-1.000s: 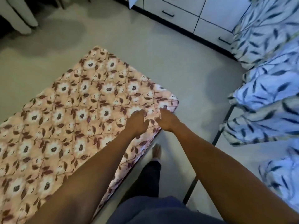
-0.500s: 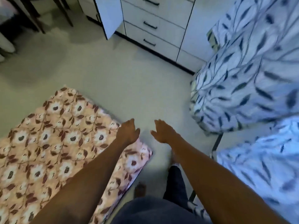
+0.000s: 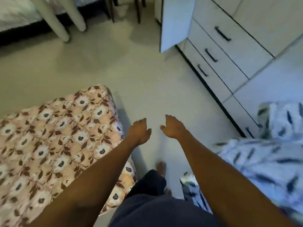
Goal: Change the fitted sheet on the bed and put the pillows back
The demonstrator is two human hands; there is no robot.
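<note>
A mattress with a pink and brown flower print (image 3: pixel 54 145) lies flat at the lower left. My left hand (image 3: pixel 139 131) hovers just past its right edge, fingers relaxed and empty. My right hand (image 3: pixel 173 126) is stretched out beside it over the bare floor, also empty. A white sheet with dark leaf print (image 3: pixel 262 163) is bunched at the right, beyond my right forearm. No pillows are in view.
A white drawer unit with black handles (image 3: pixel 218 51) stands at the upper right, with an open cabinet door (image 3: pixel 173 23) next to it. Furniture legs (image 3: pixel 54 18) stand at the upper left. Pale floor (image 3: pixel 114 68) lies ahead. My bare feet (image 3: pixel 161 167) are below my hands.
Both hands have come off the mattress corner and now hang empty over the floor. The view has swung right and forward, toward the drawers.
</note>
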